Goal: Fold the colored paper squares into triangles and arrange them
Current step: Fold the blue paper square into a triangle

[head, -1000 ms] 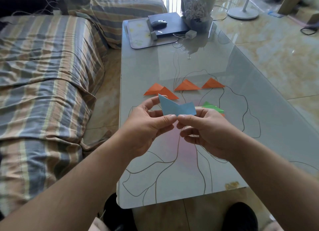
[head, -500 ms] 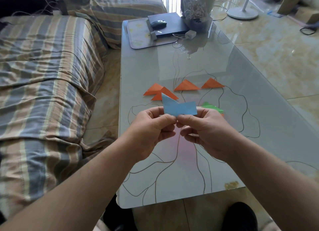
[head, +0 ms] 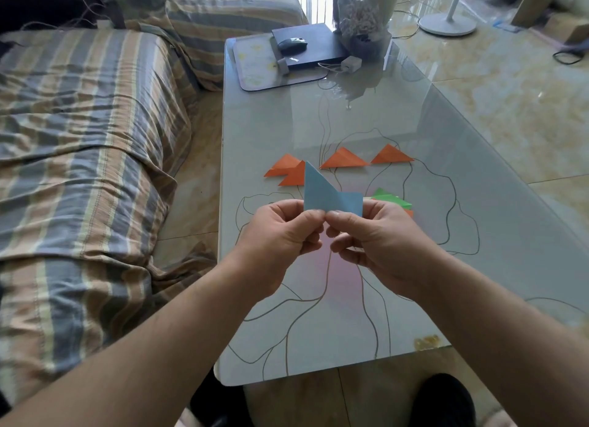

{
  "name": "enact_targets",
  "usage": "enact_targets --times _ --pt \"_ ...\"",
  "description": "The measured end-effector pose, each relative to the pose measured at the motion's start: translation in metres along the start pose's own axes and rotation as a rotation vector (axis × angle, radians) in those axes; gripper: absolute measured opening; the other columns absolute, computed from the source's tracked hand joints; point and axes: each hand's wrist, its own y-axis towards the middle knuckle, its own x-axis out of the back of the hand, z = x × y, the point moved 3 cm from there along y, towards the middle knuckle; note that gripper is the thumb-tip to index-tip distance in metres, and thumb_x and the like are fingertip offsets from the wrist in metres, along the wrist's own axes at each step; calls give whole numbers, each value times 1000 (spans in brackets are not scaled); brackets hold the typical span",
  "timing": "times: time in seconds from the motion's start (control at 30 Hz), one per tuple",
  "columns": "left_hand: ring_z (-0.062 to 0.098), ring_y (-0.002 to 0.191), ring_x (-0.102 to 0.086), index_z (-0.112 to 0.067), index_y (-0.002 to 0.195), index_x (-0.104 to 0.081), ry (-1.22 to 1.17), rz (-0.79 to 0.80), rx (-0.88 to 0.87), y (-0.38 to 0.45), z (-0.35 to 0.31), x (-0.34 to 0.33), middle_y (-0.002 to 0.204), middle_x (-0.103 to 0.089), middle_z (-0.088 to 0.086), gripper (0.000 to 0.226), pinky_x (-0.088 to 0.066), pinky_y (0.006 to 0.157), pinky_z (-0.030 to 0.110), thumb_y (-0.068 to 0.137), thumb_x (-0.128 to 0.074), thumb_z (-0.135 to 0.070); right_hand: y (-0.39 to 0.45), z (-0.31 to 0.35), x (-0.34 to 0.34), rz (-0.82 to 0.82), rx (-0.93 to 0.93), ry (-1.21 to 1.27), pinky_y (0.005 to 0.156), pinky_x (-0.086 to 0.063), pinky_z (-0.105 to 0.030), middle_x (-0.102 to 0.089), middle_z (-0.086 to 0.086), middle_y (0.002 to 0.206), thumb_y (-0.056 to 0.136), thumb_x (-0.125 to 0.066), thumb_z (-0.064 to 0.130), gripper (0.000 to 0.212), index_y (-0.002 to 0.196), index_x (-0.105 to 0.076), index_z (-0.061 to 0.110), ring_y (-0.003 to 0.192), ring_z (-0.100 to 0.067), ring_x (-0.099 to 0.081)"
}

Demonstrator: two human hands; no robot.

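A blue paper (head: 328,194), partly folded with one point sticking up, is held above the glass table (head: 366,324). My left hand (head: 280,238) pinches its lower left edge and my right hand (head: 373,235) pinches its lower right edge, thumbs meeting in the middle. Behind it lie several folded orange triangles in a row: two overlapping at the left (head: 285,170), one in the middle (head: 344,159), one at the right (head: 391,155). A small stack of green and orange paper (head: 390,200) lies just behind my right hand, partly hidden.
At the table's far end sit a black laptop (head: 314,49) with a mouse (head: 292,43), a mat (head: 255,69), a charger (head: 350,64) and a wrapped bouquet (head: 363,15). A striped sofa (head: 79,139) runs along the left. A fan base (head: 447,25) stands on the floor.
Both hands have turned the blue paper so its pointed corner stands higher, now covering part of the left orange triangles. The hands stay close together, slightly lower.
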Motion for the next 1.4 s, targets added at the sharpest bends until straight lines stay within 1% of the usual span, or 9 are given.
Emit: enact_targets --times 0.17,0.37,0.47,0.83,1.0,1.1,1.27,1.33,1.4 --pt "12 74 -62 -9 109 -74 0 -13 -50 0 -1 0 75 -66 -1 16 -57 78 31 98 -66 -17 1 2 0 -18 26 6 70 -52 -31 -72 -2 78 95 -72 21 11 103 -76 14 66 -16 -65" --pt "11 70 -61 -9 109 -72 -12 -57 -78 1 -2 4 72 -65 -3 14 -56 77 31 98 -65 -15 2 6 5 -43 30 24 72 -51 -35 -73 -4 77 95 -71 17 9 88 -70 12 66 -17 -66" --pt "10 71 -62 -8 112 -72 -1 -56 -84 1 -3 3 72 -66 -4 17 -56 77 30 98 -66 -16 2 6 4 -42 16 34 72 -51 -36 -73 -5 79 95 -71 19 9 88 -70 13 66 -18 -66" --pt "13 68 -61 -9 100 -72 -2 -95 -79 1 -10 5 70 -64 -1 7 -59 76 32 98 -66 -12 3 9 8 -62 21 79 67 -49 -34 -72 -7 77 96 -70 17 11 86 -68 14 64 -21 -65" --pt "13 74 -60 -14 101 -72 -121 -52 5 -5 -6 -4 75 -64 -3 8 -57 76 32 96 -69 -20 2 6 5 -22 -9 161 69 -48 -35 -70 -6 76 96 -70 17 13 83 -68 15 65 -21 -64" --pt "15 77 -60 -16 96 -73 -226 -37 50 -9 -1 -16 79 -66 0 4 -56 81 33 96 -68 -15 0 2 -1 13 -15 185 68 -49 -33 -69 -5 77 96 -70 18 19 76 -70 17 65 -19 -64" --pt "12 71 -57 -19 100 -76 -470 -125 137 -7 5 -19 80 -62 1 17 -54 73 30 83 -78 -15 2 0 1 -34 -23 247 69 -50 -36 -70 -7 78 92 -73 19 11 83 -70 16 66 -20 -64" --pt "13 72 -56 -20 92 -80 -482 -119 168 -8 7 -20 81 -64 0 19 -53 73 29 73 -82 -20 3 0 2 -38 -22 256 68 -50 -36 -70 -8 78 92 -73 20 10 83 -70 15 65 -21 -64" --pt "14 74 -57 -21 82 -82 -444 -79 172 -10 6 -23 81 -67 -1 10 -51 76 30 72 -81 -23 3 0 0 -21 -17 234 67 -50 -34 -69 -7 79 94 -72 20 13 81 -72 16 65 -20 -63"
